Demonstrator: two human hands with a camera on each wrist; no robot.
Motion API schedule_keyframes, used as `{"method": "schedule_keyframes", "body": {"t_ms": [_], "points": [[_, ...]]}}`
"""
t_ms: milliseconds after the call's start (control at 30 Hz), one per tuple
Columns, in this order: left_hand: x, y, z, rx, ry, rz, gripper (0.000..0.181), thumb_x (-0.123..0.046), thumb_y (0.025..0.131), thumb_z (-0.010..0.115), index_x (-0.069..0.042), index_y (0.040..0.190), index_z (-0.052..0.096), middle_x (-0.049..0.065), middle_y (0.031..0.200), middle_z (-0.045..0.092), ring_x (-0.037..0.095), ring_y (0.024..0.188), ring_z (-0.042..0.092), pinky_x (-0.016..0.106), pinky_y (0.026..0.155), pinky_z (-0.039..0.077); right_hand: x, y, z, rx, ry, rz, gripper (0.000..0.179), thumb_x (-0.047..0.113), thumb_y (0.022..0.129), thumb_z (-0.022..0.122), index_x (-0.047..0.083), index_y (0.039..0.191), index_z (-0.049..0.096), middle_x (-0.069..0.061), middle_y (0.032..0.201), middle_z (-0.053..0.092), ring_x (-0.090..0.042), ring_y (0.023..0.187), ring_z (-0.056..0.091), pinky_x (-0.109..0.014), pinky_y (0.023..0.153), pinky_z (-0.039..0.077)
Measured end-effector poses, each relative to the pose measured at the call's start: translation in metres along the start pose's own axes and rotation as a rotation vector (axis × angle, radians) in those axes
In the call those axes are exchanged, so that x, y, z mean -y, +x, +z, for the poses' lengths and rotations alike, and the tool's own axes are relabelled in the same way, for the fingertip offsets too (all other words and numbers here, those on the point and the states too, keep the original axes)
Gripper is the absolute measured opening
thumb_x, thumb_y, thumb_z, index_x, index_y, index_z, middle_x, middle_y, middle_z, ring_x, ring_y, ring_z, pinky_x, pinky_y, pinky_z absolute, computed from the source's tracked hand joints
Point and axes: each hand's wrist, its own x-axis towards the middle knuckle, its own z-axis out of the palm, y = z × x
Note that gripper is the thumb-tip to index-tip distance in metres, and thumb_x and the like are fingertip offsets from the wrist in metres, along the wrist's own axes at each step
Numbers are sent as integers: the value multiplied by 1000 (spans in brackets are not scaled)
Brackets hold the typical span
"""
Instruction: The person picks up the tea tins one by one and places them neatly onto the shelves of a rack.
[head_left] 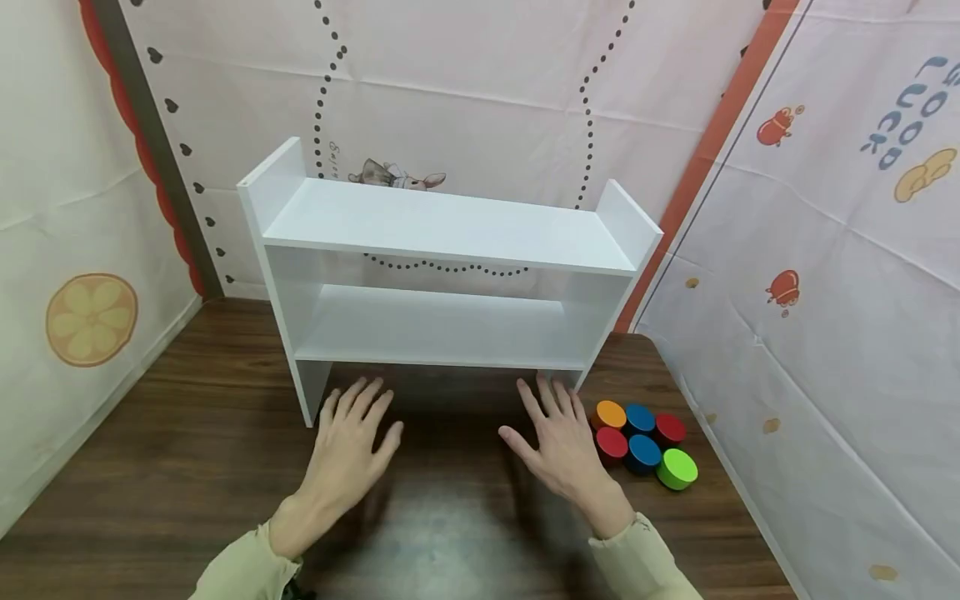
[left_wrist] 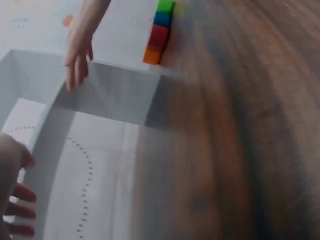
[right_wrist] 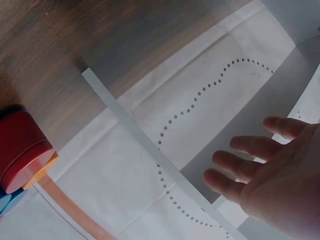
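Observation:
A white two-tier shelf stands upright on the wooden table, its side panels rising above the top board. My left hand is held before its lower left part, fingers spread and pointing forward, with nothing in it. Before the lower right part is my right hand, also spread and holding nothing. Close to the right of that hand sit several short round coloured containers: orange, blue, red and green among them. In the right wrist view one red container shows a lid-like seam.
The dark wooden table runs beneath everything. Printed white cloth hangs behind the shelf, and more cloth walls close in the left and right sides. Both shelf boards bear no objects.

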Motion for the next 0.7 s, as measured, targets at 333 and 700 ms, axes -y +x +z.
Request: {"method": "schedule_keyframes", "body": {"t_ms": [333, 700], "points": [[6, 94, -69, -410, -90, 245, 44, -10, 82, 56, 5, 123, 56, 24, 136, 52, 41, 127, 47, 50, 111, 37, -11, -7, -9, -2, 111, 2, 62, 51, 92, 54, 13, 141, 50, -11, 143, 53, -32, 130, 51, -53, 104, 44], [27, 139, -112, -327, 74, 235, 51, -10, 84, 55, 6, 132, 48, 26, 140, 47, 41, 137, 37, 52, 120, 20, -59, -26, -14, -154, 0, 119, 31, 31, 83, 71, 3, 95, 66, -9, 83, 65, -22, 72, 57, -34, 56, 51]]}}
